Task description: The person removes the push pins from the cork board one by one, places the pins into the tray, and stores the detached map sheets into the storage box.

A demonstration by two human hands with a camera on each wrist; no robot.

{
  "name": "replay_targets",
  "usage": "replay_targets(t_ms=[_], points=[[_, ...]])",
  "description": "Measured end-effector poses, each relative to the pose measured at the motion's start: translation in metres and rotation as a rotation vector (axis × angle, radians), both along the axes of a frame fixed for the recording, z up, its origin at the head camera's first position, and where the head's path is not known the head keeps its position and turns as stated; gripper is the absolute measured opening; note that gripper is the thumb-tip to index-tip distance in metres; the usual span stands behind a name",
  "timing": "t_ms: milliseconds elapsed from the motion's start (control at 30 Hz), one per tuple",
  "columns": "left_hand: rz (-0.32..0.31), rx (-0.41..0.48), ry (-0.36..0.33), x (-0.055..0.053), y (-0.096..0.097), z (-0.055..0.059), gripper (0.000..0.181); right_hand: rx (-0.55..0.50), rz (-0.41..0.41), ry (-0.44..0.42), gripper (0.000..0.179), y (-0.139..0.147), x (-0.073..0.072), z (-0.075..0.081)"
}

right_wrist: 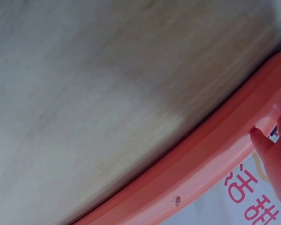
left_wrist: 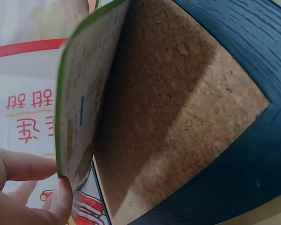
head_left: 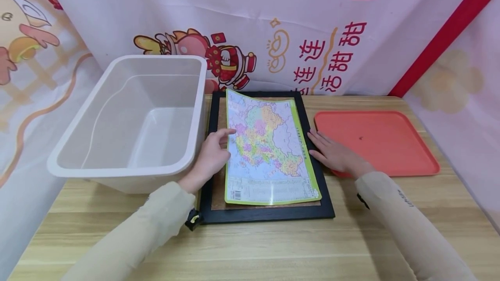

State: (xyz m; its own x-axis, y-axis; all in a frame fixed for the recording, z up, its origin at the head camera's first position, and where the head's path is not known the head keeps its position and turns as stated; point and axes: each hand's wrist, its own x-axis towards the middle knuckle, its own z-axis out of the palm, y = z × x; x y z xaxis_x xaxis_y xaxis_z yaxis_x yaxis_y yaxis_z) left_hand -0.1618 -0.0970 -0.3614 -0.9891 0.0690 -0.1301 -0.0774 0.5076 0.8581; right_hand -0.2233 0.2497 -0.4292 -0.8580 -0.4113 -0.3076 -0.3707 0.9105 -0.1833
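A map sheet (head_left: pixel 269 142) with a green border lies over a black-framed cork board (head_left: pixel 269 217), its left side lifted and curved. My left hand (head_left: pixel 212 155) pinches the map's left edge between thumb and fingers. In the left wrist view, the thumb and fingers (left_wrist: pixel 62 199) meet at the green edge, and bare cork (left_wrist: pixel 178 93) shows beneath the raised sheet. My right hand (head_left: pixel 333 153) rests at the board's right border, fingers extended against the black frame. The right wrist view shows only part of that hand (right_wrist: pixel 277 159), near the red tray's rim.
A large white plastic tub (head_left: pixel 121 171) stands left of the board, close to my left forearm. To the right lies a red tray (head_left: pixel 390 142) with a small pin-like thing (right_wrist: pixel 177 201) on it. A printed cloth (head_left: pixel 250 16) hangs behind the wooden table (head_left: pixel 273 250).
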Motion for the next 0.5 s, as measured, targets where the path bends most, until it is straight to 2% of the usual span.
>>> replay_targets(t_ms=[133, 500], points=[[0.005, 0.007, 0.028, 0.003, 0.003, 0.005, 0.061, -0.005, 0.002, 0.001, 0.074, 0.000, 0.000, 0.001], [0.037, 0.043, 0.013, 0.004, 0.009, 0.020, 0.066, -0.013, 0.012, 0.013, 0.073, 0.001, 0.001, -0.001]])
